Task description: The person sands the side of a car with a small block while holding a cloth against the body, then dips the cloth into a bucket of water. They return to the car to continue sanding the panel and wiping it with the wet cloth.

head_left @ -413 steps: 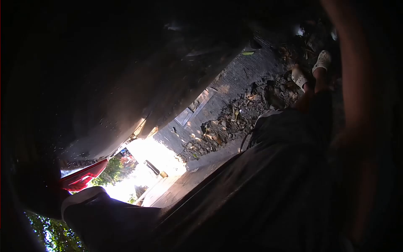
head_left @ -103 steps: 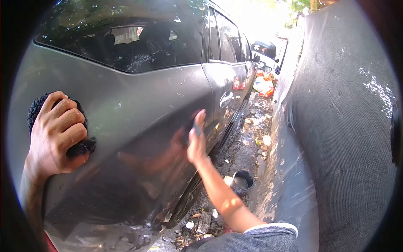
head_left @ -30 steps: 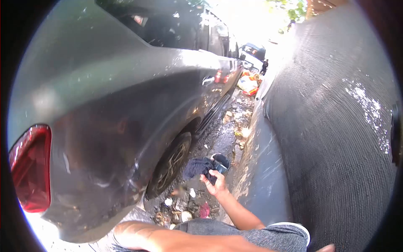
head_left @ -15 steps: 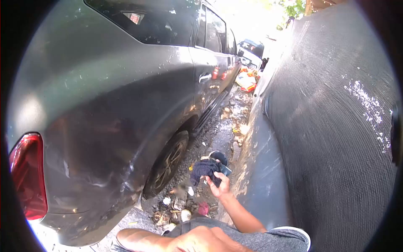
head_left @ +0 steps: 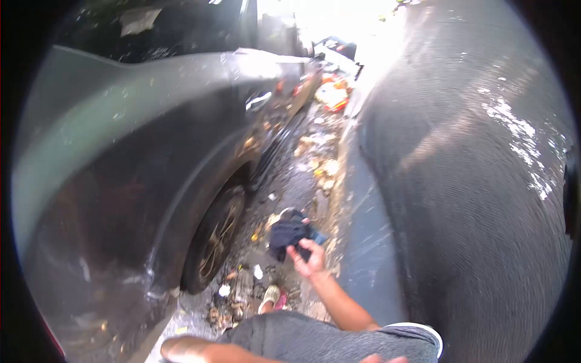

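Observation:
My right hand is closed on a crumpled dark navy cloth, held out in front of me above the narrow strip of ground. Beyond the cloth show a rounded dark piece and a bluish piece; I cannot make out what they are. My left arm bends across my body at the bottom. Only a bit of my left hand shows at the lower edge, most of its fingers cut off by the frame.
A dark grey car with its rear wheel stands on the left. To the right rises a dark textured wall with a smooth grey base. Litter and an orange-and-white bag lie between them, with another vehicle beyond.
The view has shifted forward along the car, whose tail light has almost left the frame. My left hand has dropped toward the bottom edge and right. The cloth stays in my right hand.

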`<state>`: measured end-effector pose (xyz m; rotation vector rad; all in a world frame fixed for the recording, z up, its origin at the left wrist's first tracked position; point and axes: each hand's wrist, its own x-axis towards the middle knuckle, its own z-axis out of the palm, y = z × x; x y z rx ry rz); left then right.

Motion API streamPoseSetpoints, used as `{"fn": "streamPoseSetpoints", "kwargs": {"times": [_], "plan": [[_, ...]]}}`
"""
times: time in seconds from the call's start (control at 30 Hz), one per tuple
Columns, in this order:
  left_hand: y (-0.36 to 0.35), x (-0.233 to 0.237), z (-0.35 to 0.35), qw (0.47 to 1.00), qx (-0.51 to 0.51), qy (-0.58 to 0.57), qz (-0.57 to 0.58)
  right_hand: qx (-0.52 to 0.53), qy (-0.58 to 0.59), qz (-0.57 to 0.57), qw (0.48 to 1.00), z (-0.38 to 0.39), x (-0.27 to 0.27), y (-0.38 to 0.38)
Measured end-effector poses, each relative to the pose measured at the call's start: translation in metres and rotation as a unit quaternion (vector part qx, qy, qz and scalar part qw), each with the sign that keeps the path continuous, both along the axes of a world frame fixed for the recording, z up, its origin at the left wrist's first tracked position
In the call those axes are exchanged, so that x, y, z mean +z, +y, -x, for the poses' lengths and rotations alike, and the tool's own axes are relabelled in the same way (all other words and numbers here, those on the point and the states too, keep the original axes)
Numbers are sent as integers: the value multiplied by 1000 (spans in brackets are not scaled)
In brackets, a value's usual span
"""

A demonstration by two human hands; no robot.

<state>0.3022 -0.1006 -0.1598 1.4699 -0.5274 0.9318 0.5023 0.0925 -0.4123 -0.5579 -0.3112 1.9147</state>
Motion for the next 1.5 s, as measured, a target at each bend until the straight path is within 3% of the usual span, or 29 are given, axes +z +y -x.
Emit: {"fn": "streamPoseSetpoints", "kwargs": {"times": [0.13, 0.23, 0.33, 0.4, 0.47, 0.5, 0.53, 0.6, 0.63, 0.67, 0.73, 0.8, 0.87, 0.97, 1.0, 1.07, 1.1, 1.13, 1.17, 1.2, 1.27, 1.3, 1.4, 1.43, 1.5], "plan": [[71, -23, -15, 998, 6, 65, -8, -1, 9, -79, 997, -18, 13, 40], [143, -67, -9, 968, 143, 201, 55, -31, 19, -82, 996, -36, 20, 66], [217, -169, 2, 821, 379, 346, 251, -17, 13, -104, 994, -51, 14, 87], [238, -243, -10, 732, 427, 339, 408, -1, 14, -119, 993, -53, 10, 92], [261, -286, -27, 757, 152, 217, 597, 16, -101, -173, 980, -51, 15, 99], [275, -299, -41, 799, 48, 104, 590, 48, -140, -240, 959, -50, 10, 104], [289, -297, -50, 795, 45, 110, 594, 43, -138, -233, 962, -51, 5, 108], [322, -288, -63, 737, 126, 195, 634, 68, -219, -193, 954, -57, -8, 113], [336, -297, -68, 748, 206, 217, 593, 78, -281, -171, 941, -65, -13, 115], [353, -314, -74, 755, 278, 236, 545, 79, -351, -76, 930, -71, -8, 112], [392, -352, -70, 733, 273, 331, 529, 57, -442, -49, 894, -94, -29, 111], [424, -365, -66, 673, 320, 465, 478, 39, -470, -3, 882, -130, -76, 105], [455, -382, -71, 626, 366, 551, 413, 32, -565, 34, 824, -160, -121, 94], [508, -419, -80, 603, 359, 566, 432, 9, -598, 124, 792, -203, -216, 63], [527, -425, -82, 594, 343, 581, 439, 11, -627, 169, 761, -209, -245, 47], [579, -513, -75, 613, 284, 580, 455, 43, -651, 276, 706, -223, -309, 13], [599, -554, -73, 604, 304, 618, 402, -12, -632, 338, 698, -207, -304, 7], [606, -581, -73, 589, 317, 654, 353, -26, -613, 361, 702, -217, -363, -26], [612, -580, -74, 551, 321, 692, 338, -21, -584, 448, 677, -197, -336, -20], [611, -576, -75, 540, 374, 692, 300, 30, -563, 454, 690, -198, -347, -32], [625, -564, -70, 558, 320, 725, 245, 58, -552, 435, 709, -202, -374, -56], [628, -575, -69, 554, 354, 722, 215, -5, -541, 451, 710, -197, -377, -54], [629, -591, -61, 568, 372, 714, 169, -36, -559, 475, 678, -192, -328, -9], [632, -599, -60, 577, 356, 709, 194, -100, -539, 461, 698, -188, -317, 3], [638, -601, -65, 592, 347, 685, 244, -30, -565, 465, 681, -192, -280, 36]]}}
